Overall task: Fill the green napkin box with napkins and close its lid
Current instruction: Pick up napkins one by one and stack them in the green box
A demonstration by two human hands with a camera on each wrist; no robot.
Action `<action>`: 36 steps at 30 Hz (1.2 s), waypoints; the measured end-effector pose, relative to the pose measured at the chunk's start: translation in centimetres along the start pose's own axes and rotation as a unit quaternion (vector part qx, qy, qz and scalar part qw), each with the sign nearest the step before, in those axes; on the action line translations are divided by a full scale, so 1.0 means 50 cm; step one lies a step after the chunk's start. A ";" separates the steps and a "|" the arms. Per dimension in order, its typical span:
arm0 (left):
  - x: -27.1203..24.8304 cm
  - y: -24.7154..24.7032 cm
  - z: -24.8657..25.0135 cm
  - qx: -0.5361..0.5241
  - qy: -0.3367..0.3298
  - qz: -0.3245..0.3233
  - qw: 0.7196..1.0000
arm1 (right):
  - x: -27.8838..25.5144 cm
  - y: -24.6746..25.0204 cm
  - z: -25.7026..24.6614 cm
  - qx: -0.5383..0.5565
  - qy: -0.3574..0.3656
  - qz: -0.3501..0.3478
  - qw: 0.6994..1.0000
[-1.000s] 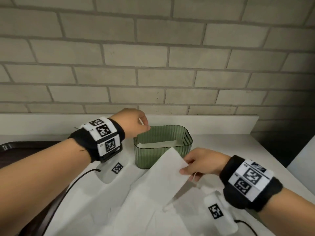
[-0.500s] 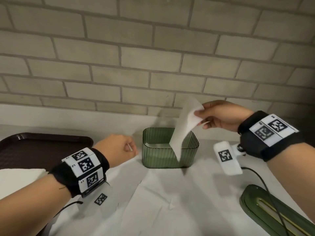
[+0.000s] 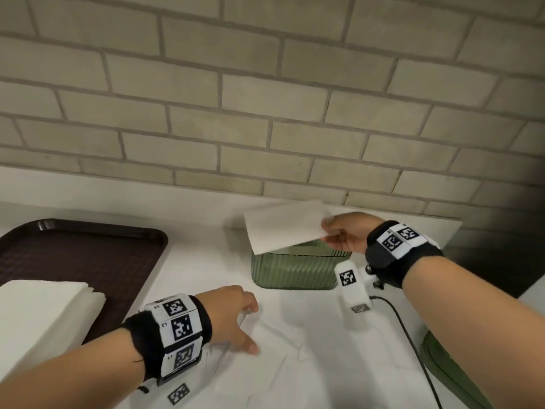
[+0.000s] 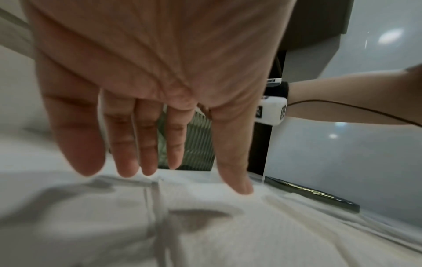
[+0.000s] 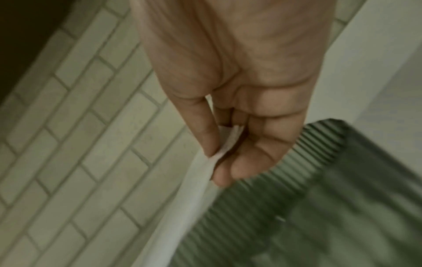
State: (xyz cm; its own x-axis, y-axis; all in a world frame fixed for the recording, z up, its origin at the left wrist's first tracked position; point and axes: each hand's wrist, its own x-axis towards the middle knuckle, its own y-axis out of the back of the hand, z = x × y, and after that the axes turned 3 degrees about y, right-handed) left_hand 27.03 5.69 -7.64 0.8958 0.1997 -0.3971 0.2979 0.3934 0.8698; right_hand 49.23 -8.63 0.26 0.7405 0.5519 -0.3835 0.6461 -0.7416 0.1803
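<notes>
A white worktop (image 3: 206,261) runs along a pale brick wall and carries everything in view. On its left side lies a dark brown tray (image 3: 88,255), near the middle by the wall stands the ribbed green napkin box (image 3: 292,273), and at the right front edge lies the green lid (image 3: 451,376). In front of the box loose white napkins (image 3: 280,364) lie spread and creased on the surface, with the left hand (image 3: 233,317) resting on them, fingers (image 4: 128,144) straight.
</notes>
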 end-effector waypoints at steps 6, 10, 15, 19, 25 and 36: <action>0.026 -0.016 0.007 0.020 0.001 -0.008 1.000 | 0.051 -0.018 0.018 -0.167 -0.053 0.009 0.984; 0.040 -0.019 0.013 0.005 -0.015 0.007 1.000 | 0.059 -0.031 0.010 -0.271 -0.042 0.022 0.961; 0.046 -0.022 0.009 -0.001 -0.022 0.032 0.999 | 0.058 -0.062 0.029 -0.487 -0.016 0.046 0.872; 0.048 -0.026 0.007 0.007 -0.008 0.053 0.999 | 0.359 0.015 0.141 -0.645 -0.051 0.040 0.761; 0.054 -0.018 0.009 -0.008 0.021 0.070 0.997 | 0.091 -0.080 0.032 -0.635 -0.016 0.075 0.768; 0.044 0.015 -0.028 -0.008 0.096 0.156 0.983 | -0.090 -0.098 0.037 -0.553 0.267 0.113 0.781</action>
State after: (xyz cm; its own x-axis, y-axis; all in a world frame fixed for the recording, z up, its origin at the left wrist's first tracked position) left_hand 28.76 7.70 -8.26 0.8638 0.4773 -0.1613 0.0120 0.3006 0.9537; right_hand 42.38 -8.21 -0.59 0.6403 0.7533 0.1504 0.0325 -0.2223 0.9744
